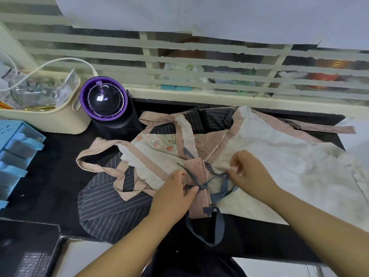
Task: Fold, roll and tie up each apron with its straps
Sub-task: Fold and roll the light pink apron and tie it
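Observation:
A pink rolled apron [197, 182] lies upright in the middle of the black counter, with blue-grey straps [201, 185] knotted around it. My left hand [175, 192] pinches a strap at the knot's left side. My right hand [249, 172] holds the strap's other end just right of the roll. A loose strap loop [217, 226] hangs over the front edge. Under the roll lies a cream apron [279, 166] with pink dotted trim, spread to the right. A dark pinstriped apron [111, 202] lies beneath, to the left.
A purple and black round device [105, 96] stands at the back left beside a cream basket [46, 116] of packets. Blue drawers [14, 152] sit at the far left. A slatted window runs along the back. Pink dotted straps [103, 168] trail leftward.

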### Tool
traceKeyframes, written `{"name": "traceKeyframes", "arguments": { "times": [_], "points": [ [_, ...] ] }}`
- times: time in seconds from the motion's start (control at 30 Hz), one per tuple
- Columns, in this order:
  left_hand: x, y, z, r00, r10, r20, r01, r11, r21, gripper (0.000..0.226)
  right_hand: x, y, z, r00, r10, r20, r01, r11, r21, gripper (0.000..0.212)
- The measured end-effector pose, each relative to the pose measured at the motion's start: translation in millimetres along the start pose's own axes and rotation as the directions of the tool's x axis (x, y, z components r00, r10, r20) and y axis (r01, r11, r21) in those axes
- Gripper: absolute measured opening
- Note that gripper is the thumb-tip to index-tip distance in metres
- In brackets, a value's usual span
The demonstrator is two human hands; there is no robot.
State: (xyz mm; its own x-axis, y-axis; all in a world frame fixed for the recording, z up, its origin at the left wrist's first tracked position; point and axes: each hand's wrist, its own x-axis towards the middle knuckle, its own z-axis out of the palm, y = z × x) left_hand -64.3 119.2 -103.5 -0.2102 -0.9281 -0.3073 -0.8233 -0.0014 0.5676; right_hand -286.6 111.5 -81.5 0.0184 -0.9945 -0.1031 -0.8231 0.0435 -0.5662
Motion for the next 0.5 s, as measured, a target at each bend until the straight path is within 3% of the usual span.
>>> {"name": "traceKeyframes", "arguments": {
  "times": [0.1, 0.2, 0.27, 0.37, 0.43, 0.5],
  "points": [
    [13.5, 6.5, 11.1, 0.987, -0.135, 0.083, 0.145, 0.981, -0.126, 0.084, -17.5, -9.9, 3.6, 0.933, 0.129, 0.336, -0.140, 0.990, 0.008, 0.021],
    [23.7, 14.8, 17.7, 0.980, -0.184, 0.075, 0.187, 0.982, -0.032, 0.090, -26.8, -14.8, 19.0, 0.781, 0.143, 0.608, -0.138, 0.989, -0.054, 0.041],
    [25.8, 17.7, 23.0, 0.978, -0.194, 0.080, 0.199, 0.978, -0.068, 0.084, -29.3, -15.9, 25.4, 0.769, 0.131, 0.626, -0.131, 0.990, -0.047, 0.034],
    [25.2, 21.0, 23.9, 0.981, -0.171, 0.091, 0.192, 0.924, -0.332, 0.047, -30.8, -19.0, 23.5, 0.779, 0.146, 0.610, -0.236, 0.969, 0.070, 0.010],
    [25.9, 29.0, 9.1, 0.982, -0.160, 0.098, 0.187, 0.801, -0.569, 0.031, -31.5, -23.1, 12.9, 0.793, 0.153, 0.589, -0.323, 0.926, 0.195, 0.014],
    [33.1, 41.0, -20.7, 0.984, -0.161, 0.081, 0.163, 0.603, -0.781, 0.024, -28.2, -32.0, -9.1, 0.842, 0.143, 0.520, -0.356, 0.871, 0.338, 0.017]
  ]
}}
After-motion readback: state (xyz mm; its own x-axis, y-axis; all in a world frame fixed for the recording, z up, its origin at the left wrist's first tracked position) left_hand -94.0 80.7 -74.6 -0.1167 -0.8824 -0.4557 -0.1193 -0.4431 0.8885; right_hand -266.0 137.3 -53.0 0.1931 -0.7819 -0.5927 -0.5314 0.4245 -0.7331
